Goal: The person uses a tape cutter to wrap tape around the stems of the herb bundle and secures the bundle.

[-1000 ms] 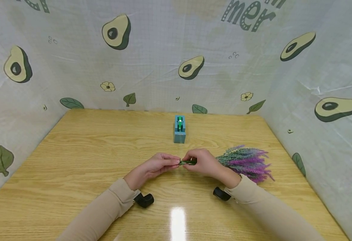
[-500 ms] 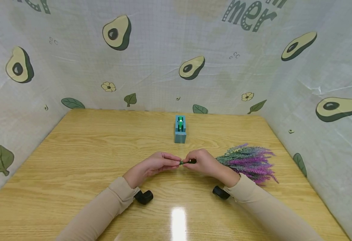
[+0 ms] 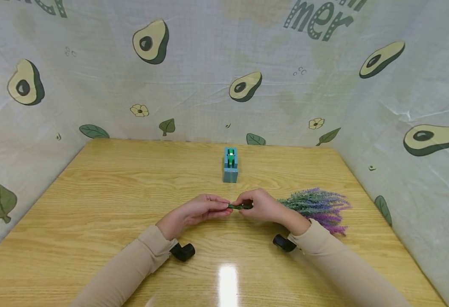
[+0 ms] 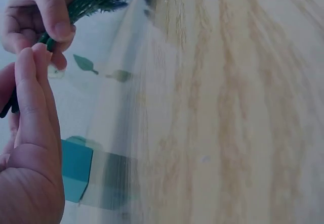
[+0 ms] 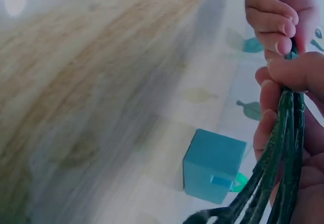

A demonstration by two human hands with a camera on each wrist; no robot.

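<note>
A bunch of lavender with purple and bluish heads (image 3: 318, 207) extends to the right of my hands. Its several dark green stems (image 5: 286, 148) run through my right hand (image 3: 260, 207), whose thumb and fingers grip them. My left hand (image 3: 199, 212) pinches the stem ends between thumb and straight fingers, just left of the right hand. In the left wrist view, the dark stem tips (image 4: 12, 102) poke out past the left thumb. Both hands are close together above the table, fingertips almost meeting. The right hand hides the middle of the bunch in the head view.
A blue tape dispenser (image 3: 230, 175) with a green roll (image 3: 230, 157) stands beyond the hands, toward the back of the wooden table (image 3: 132, 170). Cloth with printed avocados (image 3: 245, 86) hangs behind and at both sides.
The lavender heads have turned, with more bluish ones on top now and the purple ones lower. The stems between the fingers shift slightly. Both hands stay nearly in place.
</note>
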